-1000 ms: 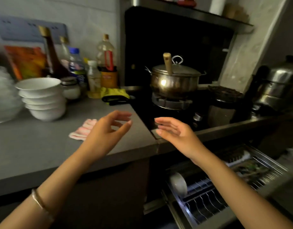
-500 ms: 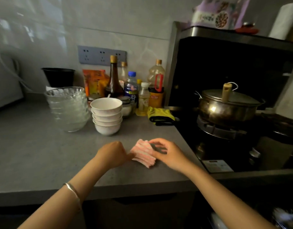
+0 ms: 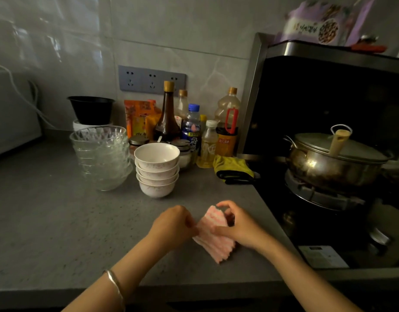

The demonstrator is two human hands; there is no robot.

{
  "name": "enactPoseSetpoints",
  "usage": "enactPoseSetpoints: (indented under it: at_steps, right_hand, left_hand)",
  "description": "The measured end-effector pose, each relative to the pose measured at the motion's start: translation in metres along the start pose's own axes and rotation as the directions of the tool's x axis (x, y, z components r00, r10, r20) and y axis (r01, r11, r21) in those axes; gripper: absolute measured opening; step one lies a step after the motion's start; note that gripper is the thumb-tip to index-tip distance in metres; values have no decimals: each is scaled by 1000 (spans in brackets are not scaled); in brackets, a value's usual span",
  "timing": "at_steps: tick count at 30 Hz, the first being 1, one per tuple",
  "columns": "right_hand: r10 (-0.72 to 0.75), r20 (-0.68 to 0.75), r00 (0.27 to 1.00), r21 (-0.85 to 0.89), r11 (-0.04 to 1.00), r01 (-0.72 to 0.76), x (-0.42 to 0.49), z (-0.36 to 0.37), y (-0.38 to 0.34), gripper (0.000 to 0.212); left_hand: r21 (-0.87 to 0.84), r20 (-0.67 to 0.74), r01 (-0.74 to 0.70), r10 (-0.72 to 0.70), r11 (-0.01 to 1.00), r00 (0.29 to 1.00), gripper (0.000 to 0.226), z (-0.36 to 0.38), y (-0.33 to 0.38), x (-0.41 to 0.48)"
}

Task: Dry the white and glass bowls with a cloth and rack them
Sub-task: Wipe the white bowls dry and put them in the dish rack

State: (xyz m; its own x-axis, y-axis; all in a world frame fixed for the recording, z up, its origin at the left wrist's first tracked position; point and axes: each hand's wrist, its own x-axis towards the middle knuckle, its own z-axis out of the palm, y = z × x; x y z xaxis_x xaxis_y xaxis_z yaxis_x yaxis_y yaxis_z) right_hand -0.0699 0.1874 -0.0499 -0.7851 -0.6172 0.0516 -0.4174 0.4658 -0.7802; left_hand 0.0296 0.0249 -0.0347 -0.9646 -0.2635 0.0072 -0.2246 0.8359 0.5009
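Cloth (image 3: pixel 216 244) is being pinched on the desk (image 3: pixel 59 221) by my left hand (image 3: pixel 171 224) and right hand (image 3: pixel 241 230), grips clamped, likely awaiting a lift toward the white bowls (image 3: pixel 157 167).

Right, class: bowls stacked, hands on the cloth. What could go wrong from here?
The stack of clear glass bowls stands close beside the stack of white ceramic bowls; lifting one might knock the other. The folded pink striped cloth is close to the black hob and could stray onto it.
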Motion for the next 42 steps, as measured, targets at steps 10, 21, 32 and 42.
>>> enactPoseSetpoints:
  at_steps: [10,21,32,42]
  right_hand:
    - [-46,300,953,846,474,-244,1,-12,-54,38]
    - [181,170,969,934,285,-217,46,8,-59,42]
    - [173,51,984,916,384,-115,38,0,-65,53]
    - [-216,-278,936,721,596,352,-3,-1,-120,48]
  left_hand:
    - [-378,-358,-486,359,788,862,16,-66,4,2]
    - [91,-452,186,-125,978,883,55,-79,-40,62]
    - [-138,-717,-141,-1,980,697,39,-106,-27,35]
    - [-834,-110,-137,82,534,991,44,-121,13,-51]
